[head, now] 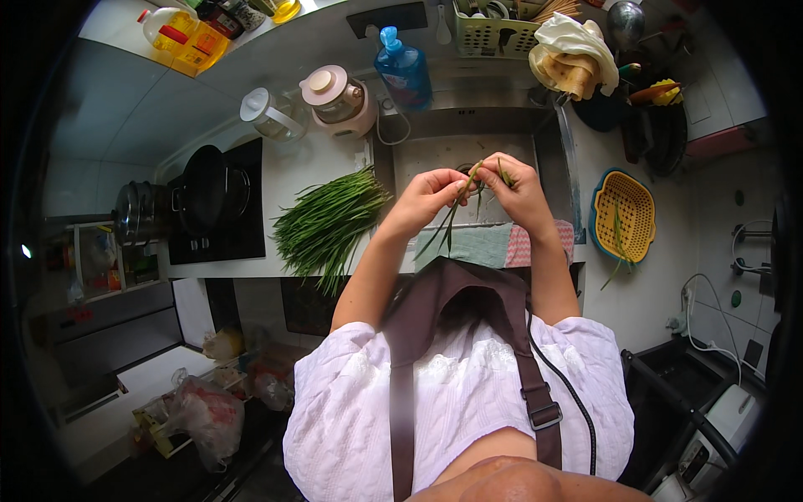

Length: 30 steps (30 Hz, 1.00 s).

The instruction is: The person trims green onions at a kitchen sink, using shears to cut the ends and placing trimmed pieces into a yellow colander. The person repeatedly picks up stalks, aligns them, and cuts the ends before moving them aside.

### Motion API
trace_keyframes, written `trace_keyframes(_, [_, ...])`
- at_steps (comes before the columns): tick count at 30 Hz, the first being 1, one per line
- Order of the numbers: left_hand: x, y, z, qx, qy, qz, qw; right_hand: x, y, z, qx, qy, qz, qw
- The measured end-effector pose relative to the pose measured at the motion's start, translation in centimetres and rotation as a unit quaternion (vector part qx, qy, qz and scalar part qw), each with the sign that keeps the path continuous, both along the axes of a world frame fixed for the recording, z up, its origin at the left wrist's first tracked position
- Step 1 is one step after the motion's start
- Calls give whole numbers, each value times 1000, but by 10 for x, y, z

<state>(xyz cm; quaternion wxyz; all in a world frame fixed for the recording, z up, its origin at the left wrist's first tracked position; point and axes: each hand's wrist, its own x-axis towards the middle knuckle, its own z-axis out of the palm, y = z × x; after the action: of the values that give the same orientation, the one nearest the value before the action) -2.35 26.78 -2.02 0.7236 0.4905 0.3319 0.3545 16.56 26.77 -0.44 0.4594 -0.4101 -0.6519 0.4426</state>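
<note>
Over the front of a steel sink [426, 150], my left hand [438, 190] pinches a few strands of garlic chives [453, 216] near their upper ends; the leaves hang toward my apron. My right hand [509, 182] meets it at the same strands, thumb and fingers closed on the stalk ends, with a short green piece against its palm. A large pile of garlic chives [331, 223] lies on the counter left of the sink. To the right, a yellow plastic colander [603, 219] in a blue basin holds a few loose strands, some hanging over its rim.
A green cloth [467, 246] and a pink patterned cloth [566, 235] lie along the sink's front edge. Behind stand a blue soap bottle [404, 78], a pink electric kettle [339, 103] and a glass jug [273, 116]. A black wok [204, 188] sits on the hob at left.
</note>
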Motion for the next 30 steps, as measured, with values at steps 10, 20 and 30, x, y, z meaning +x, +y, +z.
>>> trace_keyframes(10, [-1, 1, 8, -7, 30, -17, 999, -4, -5, 1, 6, 26, -64, 998])
trace_keyframes(20, [-3, -1, 6, -9, 30, 13, 999, 7, 2, -11, -25, 1, -189, 982])
trace_keyframes(30, [4, -1, -2, 19, 41, 79, 996, 10, 0, -45, -38, -111, -163, 980])
